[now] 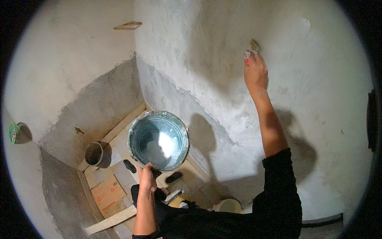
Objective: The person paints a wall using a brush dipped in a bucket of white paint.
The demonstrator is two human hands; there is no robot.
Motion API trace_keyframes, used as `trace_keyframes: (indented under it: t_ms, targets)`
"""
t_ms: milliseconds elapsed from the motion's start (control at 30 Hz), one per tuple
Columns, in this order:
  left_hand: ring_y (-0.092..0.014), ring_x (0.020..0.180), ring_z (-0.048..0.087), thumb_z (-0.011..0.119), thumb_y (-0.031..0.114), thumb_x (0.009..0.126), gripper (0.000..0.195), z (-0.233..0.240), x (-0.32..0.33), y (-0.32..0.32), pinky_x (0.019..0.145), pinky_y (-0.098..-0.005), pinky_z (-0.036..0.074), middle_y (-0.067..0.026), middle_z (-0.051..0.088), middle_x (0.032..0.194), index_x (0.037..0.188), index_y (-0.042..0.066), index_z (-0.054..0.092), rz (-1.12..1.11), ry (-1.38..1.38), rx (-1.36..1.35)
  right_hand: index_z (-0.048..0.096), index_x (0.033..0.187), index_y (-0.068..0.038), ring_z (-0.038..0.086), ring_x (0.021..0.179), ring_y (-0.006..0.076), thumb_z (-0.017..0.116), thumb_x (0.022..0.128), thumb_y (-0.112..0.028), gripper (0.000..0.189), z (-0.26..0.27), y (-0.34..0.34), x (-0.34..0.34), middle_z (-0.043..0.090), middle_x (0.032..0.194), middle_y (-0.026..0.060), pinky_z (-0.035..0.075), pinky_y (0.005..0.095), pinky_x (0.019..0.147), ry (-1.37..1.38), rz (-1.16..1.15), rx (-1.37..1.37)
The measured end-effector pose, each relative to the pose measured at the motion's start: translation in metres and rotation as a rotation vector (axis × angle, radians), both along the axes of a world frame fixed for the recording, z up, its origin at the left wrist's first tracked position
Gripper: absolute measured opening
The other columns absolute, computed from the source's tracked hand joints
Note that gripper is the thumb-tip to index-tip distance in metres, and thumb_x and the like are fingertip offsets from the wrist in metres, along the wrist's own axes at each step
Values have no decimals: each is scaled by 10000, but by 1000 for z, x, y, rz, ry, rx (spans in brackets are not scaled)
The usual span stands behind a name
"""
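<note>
My left hand (146,177) grips the near rim of a round bucket (134,143), which holds some liquid with a bright reflection on it. Up on the plastered wall (215,38) at the right, my right hand (256,70) is closed on a paintbrush (254,45); its bristles point up against the wall, and part of a red and white handle shows by the fingers. Around the brush the wall looks darker, partly from shadow.
Below stand a dark bucket (94,154) under a wall tap (78,130) and a pale bucket (229,205). Flattened cardboard (108,192), a board (112,220) and black sandals (173,177) lie on the tiled floor. A green basket (13,133) hangs at far left.
</note>
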State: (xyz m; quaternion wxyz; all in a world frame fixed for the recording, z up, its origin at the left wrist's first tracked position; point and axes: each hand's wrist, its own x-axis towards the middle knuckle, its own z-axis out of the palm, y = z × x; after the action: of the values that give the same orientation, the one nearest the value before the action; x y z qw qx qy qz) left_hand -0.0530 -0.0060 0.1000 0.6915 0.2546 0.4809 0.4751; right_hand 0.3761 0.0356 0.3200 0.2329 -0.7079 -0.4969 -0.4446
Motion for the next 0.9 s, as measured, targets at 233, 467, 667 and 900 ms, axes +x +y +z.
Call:
trace_keyframes:
  t_ms: [233, 467, 667, 900]
  targets:
    - [-274, 867, 589, 503, 14, 835, 691, -13, 5, 7, 769, -449, 540, -130, 513, 1104, 1449, 129, 209, -27, -96, -8, 657, 1016, -27, 645, 999, 367, 537, 912, -121, 185, -215, -2, 4, 659, 1010, 207, 532, 457, 871, 209, 96, -831]
    - [-255, 950, 588, 497, 21, 803, 592, 9, 12, -1, 805, -445, 530, -88, 556, 1102, 1363, 152, 355, 20, 1, -2, 652, 1054, -38, 636, 940, 361, 505, 958, -189, 232, -48, 56, 61, 660, 997, 193, 523, 469, 823, 196, 36, -347]
    - [-257, 925, 586, 499, 15, 799, 570, 18, 15, -4, 787, -433, 535, -98, 554, 1098, 1343, 129, 375, 48, -2, 18, 603, 1232, -14, 606, 1064, 354, 495, 930, -64, 325, -63, 45, 62, 598, 1195, 210, 532, 460, 861, -298, -79, -85]
    - [-258, 952, 583, 498, 27, 807, 561, 5, 13, 0, 775, -449, 534, -100, 551, 1115, 1343, 135, 371, 75, -36, -24, 672, 1016, -15, 580, 1159, 408, 548, 897, -146, 216, -244, 33, 45, 636, 1155, 254, 498, 503, 928, 508, 29, -843]
